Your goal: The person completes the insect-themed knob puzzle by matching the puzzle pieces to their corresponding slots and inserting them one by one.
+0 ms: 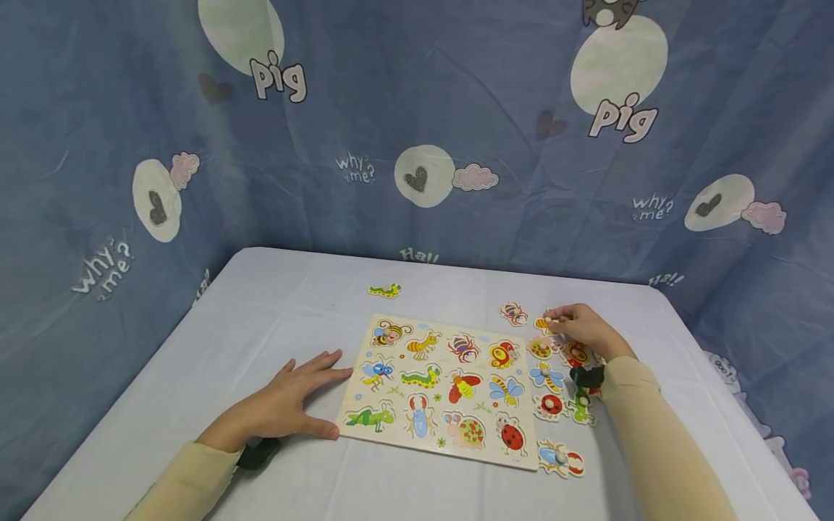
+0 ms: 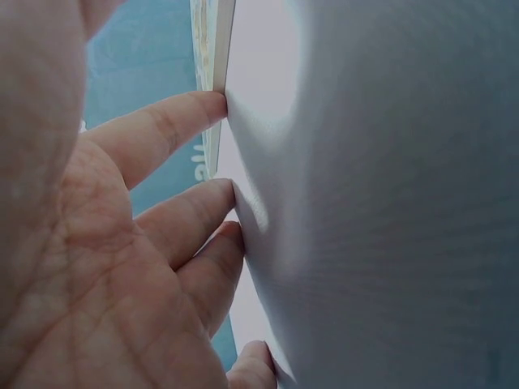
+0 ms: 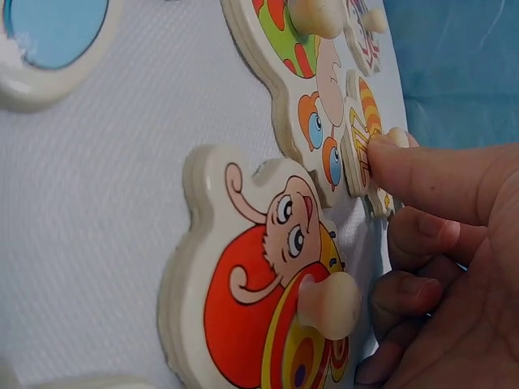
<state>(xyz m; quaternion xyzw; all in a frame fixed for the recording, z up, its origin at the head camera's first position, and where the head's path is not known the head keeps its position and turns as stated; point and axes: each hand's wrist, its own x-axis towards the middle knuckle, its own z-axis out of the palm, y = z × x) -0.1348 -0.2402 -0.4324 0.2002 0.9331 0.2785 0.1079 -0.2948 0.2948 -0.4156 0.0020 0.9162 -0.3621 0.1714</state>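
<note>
A wooden insect puzzle board (image 1: 397, 436) lies on the table, with bug pictures in its recesses. My left hand (image 1: 293, 398) rests by its left side, fingers spread; in the left wrist view a fingertip (image 2: 212, 104) meets the board's edge. Beyond the board's far right corner, my right hand (image 1: 589, 331) pinches the knob of an orange striped insect puzzle piece (image 1: 542, 323) between thumb and forefinger. In the right wrist view that piece (image 3: 369, 113) sits low over the cloth, partly behind the thumb. A red butterfly piece (image 3: 235, 275) with a knob lies below the hand.
Several knobbed pieces lie right of the board, among them a snail (image 1: 541, 349), a dragonfly (image 1: 546, 378), a ladybug (image 1: 550, 405) and a stag beetle (image 1: 554, 457). A spider piece (image 1: 513, 313) and a caterpillar piece (image 1: 384, 291) lie behind it. Patterned blue curtain (image 1: 417, 231) surrounds the white table.
</note>
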